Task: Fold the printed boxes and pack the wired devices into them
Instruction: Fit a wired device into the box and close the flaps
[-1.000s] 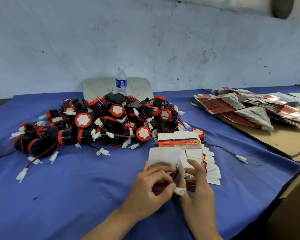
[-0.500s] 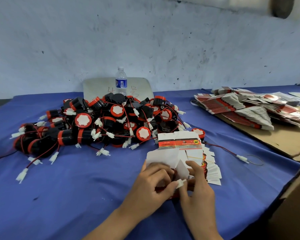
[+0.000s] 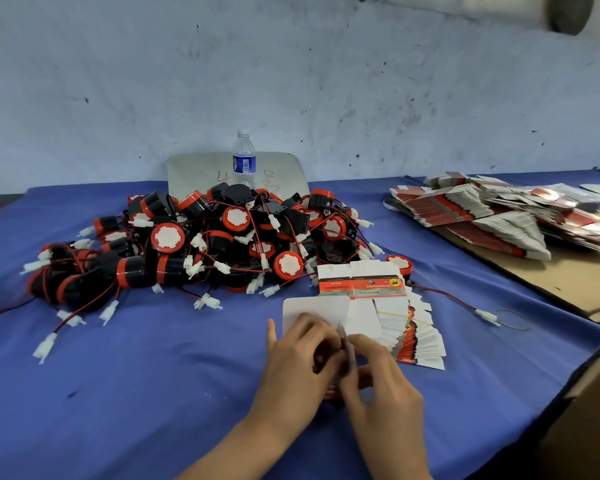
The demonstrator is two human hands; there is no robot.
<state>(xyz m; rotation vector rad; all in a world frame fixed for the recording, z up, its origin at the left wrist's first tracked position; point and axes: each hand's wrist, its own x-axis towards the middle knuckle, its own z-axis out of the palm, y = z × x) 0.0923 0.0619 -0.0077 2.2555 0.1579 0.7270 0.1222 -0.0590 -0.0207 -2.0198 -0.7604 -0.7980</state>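
white box (image 3: 317, 310) gripped by curled left hand (image 3: 300, 365); right hand (image 3: 378, 382) seemingly pinches its flap

A small packing workshop, by the look of it, not a home or a shop. A long table (image 3: 84, 393) under blue cloth stands against a scuffed, stained wall (image 3: 291, 81). Toward its far edge lies a heap of identical red-and-black devices (image 3: 194, 244) with tangled wires and white plugs. Flat printed boxes (image 3: 378, 306) are fanned out near the front right corner, and a much larger stack (image 3: 499, 216) sits at the far right corner on brown cardboard (image 3: 568, 278). A water bottle (image 3: 244, 161) stands at the far edge before a pale board (image 3: 194, 171) bearing handwritten marks, too blurred to read.
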